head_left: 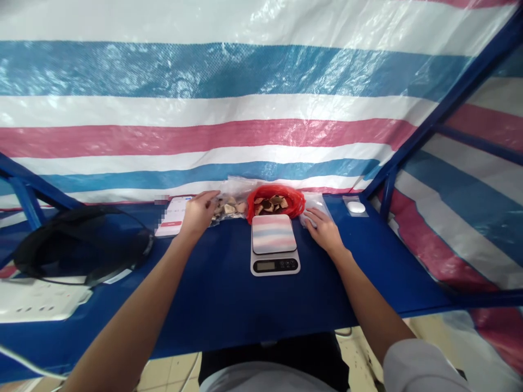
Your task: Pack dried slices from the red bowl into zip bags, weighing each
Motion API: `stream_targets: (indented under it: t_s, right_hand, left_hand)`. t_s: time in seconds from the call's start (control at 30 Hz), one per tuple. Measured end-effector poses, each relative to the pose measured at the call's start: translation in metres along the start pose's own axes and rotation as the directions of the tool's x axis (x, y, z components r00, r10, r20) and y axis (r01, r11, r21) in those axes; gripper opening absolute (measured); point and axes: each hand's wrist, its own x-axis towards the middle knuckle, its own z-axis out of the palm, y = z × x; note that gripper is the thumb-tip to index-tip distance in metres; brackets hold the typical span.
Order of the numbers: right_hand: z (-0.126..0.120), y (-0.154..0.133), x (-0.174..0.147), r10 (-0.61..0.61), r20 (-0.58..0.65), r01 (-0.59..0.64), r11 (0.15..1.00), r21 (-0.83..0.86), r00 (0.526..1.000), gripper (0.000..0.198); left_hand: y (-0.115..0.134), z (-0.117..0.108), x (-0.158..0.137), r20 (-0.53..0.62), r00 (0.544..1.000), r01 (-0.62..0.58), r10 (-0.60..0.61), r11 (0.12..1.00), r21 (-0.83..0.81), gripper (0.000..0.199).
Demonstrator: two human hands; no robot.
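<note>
My left hand (199,214) is at the back of the blue table, between a lit phone (172,216) and a clear plastic bag of pale and dark dried pieces (231,208). Its fingers reach loosely over the bag's left side and hold nothing visible. My right hand (324,230) lies with fingers spread on flat clear plastic bags (316,202). Between the hands, a red plastic bag (300,204) stands gaping, with brown-and-cream dried pieces (274,203) inside. Just in front of it sits a white kitchen scale (256,271) with a shiny, bare plate; its display shows no readable figure.
A black round-rimmed item (81,239) and a white power strip (44,299) occupy the table's left. A white rounded object (356,207) lies on a small clear bag at the right. Blue metal posts (408,147) and a striped tarp (229,136) enclose the table.
</note>
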Motion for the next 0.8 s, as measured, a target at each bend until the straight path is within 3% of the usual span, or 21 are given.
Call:
stream_targets:
  t_s: [0.23,0.4,0.47,0.63,0.8]
  right_hand:
    - [-0.015,-0.038,0.012,-0.085,-0.084,0.091,0.993,0.072,0.993,0.030]
    - [-0.019,-0.070,0.031,-0.112,-0.065,0.124,0.966,0.228,0.992,0.031]
    - [-0.016,-0.079,0.038,-0.080,-0.061,0.095,0.947,0.307,0.995,0.030]
    - [0.001,-0.085,0.050,0.057,0.047,-0.073,0.842,0.535,0.997,0.035]
    - [0.016,-0.081,0.053,0.134,0.214,-0.250,0.616,0.747,0.968,0.040]
  left_hand:
    - [0.043,-0.008,-0.011,-0.058,0.993,0.092,-0.107,0.971,-0.222,0.037]
    - [0.076,-0.004,-0.024,-0.022,0.983,0.155,-0.182,0.887,-0.435,0.036]
    - [0.086,0.002,-0.031,0.010,0.981,0.168,-0.196,0.810,-0.562,0.037]
    - [0.098,0.027,-0.050,0.232,0.936,0.336,-0.266,0.475,-0.813,0.052]
    - [0.096,0.042,-0.062,0.285,0.909,0.376,-0.304,0.302,-0.876,0.047]
